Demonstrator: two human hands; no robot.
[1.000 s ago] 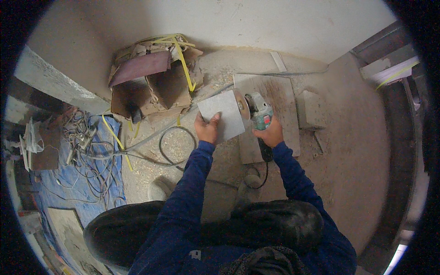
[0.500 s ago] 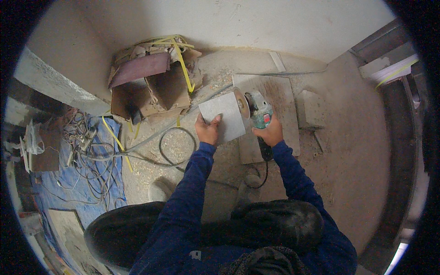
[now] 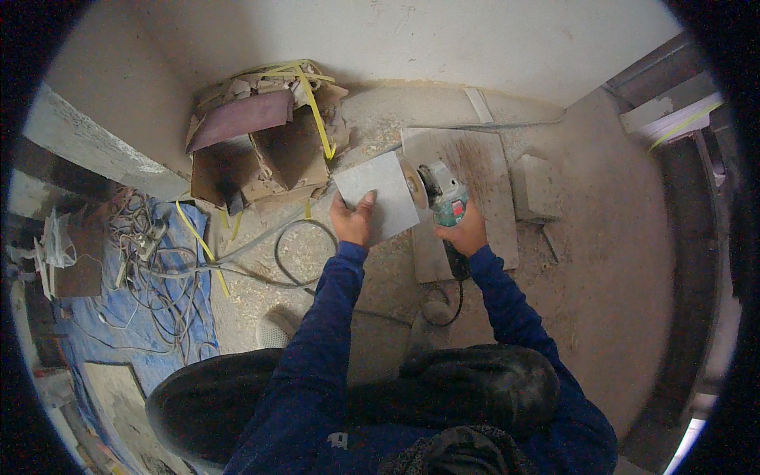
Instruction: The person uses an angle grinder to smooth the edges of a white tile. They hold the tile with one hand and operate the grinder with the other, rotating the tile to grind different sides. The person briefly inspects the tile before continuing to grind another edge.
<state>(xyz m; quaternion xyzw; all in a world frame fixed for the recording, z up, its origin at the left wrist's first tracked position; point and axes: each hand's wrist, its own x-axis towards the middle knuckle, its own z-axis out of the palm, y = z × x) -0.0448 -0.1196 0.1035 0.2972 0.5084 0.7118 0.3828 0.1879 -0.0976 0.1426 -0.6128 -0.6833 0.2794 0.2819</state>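
Note:
My left hand (image 3: pixel 353 222) grips a light grey tile (image 3: pixel 385 195) by its lower left side, thumb on top and fingers out of sight beneath. In my right hand (image 3: pixel 467 229) is a green angle grinder (image 3: pixel 450 204), its grey head pointing up and left. The grinder's round disc (image 3: pixel 412 184) stands at the tile's right edge; whether it touches cannot be made out. Under the grinder lies a larger, stained tile (image 3: pixel 475 158) on the floor. The grinder's black cord (image 3: pixel 460 293) hangs down from its rear end.
A torn cardboard box (image 3: pixel 261 170) with yellow strapping stands at the back left. Tangled cables (image 3: pixel 170 269) lie on a blue tarp (image 3: pixel 119 321), and a cable loop (image 3: pixel 305 226) crosses the dusty floor. A block (image 3: pixel 538 190) sits right of the big tile, with a wall (image 3: pixel 443 47) behind.
The grey tile and my left hand have shifted slightly left and up. The grinder has moved a little left with it, its disc still beside the tile's edge.

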